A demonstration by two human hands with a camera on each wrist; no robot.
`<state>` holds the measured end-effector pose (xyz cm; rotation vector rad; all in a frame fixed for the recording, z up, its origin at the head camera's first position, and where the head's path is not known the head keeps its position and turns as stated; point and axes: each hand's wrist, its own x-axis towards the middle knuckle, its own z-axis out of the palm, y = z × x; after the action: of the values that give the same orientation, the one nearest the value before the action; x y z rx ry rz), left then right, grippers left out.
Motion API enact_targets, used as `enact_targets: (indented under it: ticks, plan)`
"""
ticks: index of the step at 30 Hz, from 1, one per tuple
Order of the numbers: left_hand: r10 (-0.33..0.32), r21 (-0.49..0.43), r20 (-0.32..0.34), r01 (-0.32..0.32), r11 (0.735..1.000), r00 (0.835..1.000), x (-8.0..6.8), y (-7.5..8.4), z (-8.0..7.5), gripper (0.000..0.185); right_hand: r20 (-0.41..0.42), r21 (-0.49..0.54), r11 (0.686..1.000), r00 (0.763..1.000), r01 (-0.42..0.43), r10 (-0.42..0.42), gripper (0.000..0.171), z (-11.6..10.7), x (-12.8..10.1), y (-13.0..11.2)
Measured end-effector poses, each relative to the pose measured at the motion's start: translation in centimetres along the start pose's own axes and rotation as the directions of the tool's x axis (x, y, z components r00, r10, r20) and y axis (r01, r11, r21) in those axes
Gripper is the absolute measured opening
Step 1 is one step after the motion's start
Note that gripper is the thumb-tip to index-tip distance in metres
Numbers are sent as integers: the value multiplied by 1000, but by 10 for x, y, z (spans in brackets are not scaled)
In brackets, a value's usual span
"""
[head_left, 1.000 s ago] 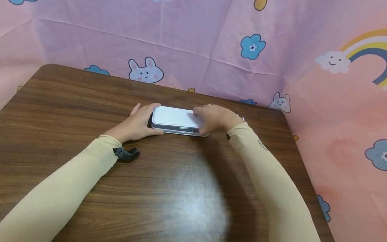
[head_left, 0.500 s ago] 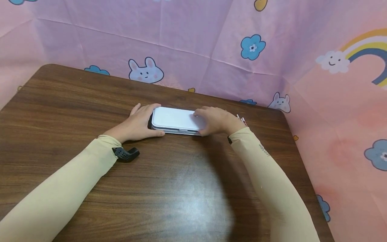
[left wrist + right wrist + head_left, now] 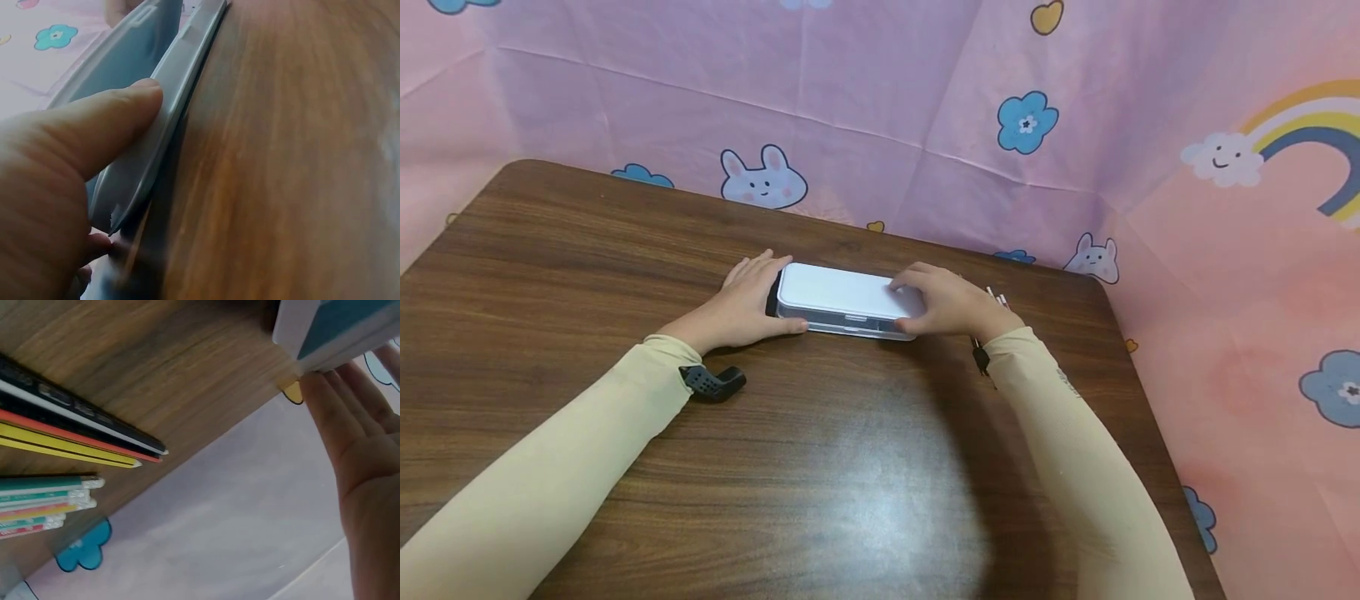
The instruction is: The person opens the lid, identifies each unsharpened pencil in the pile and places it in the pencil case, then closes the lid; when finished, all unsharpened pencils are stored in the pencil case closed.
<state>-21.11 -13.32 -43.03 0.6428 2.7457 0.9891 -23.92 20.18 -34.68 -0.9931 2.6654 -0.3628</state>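
Observation:
A flat white case [image 3: 842,300] with a clear base lies on the brown table [image 3: 820,467], towards its far edge. My left hand [image 3: 745,304] holds the case's left end, fingers behind it and thumb along the front. In the left wrist view the thumb [image 3: 119,119] presses on the lid's rim [image 3: 181,81], which stands slightly off the base. My right hand [image 3: 951,302] rests on the lid's right end. The right wrist view shows its fingers [image 3: 356,437] straight beside the case's corner [image 3: 325,331].
Several coloured pencils and pens [image 3: 69,444] lie on the table just behind the right hand; their tips [image 3: 997,293] show in the head view. A pink patterned cloth [image 3: 925,108] walls the table at the back and on the right.
The right hand has gone from curling over the case's right end to lying flatter on the lid, with its wrist swung right. The left hand has stayed put.

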Motion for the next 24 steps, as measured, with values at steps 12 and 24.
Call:
enact_targets:
  ticks: [12, 24]
  plan:
    - [-23, -14, -42, 22, 1000, 999, 1, 0, 1, 109, -186, 251, 965, 982, 71, -24, 30, 3, -6, 18]
    - [-13, -13, -46, 13, 1000, 999, 1, 2, 1, 106, -390, 480, 876, 883, -47, 262, 25, 6, 0, 23]
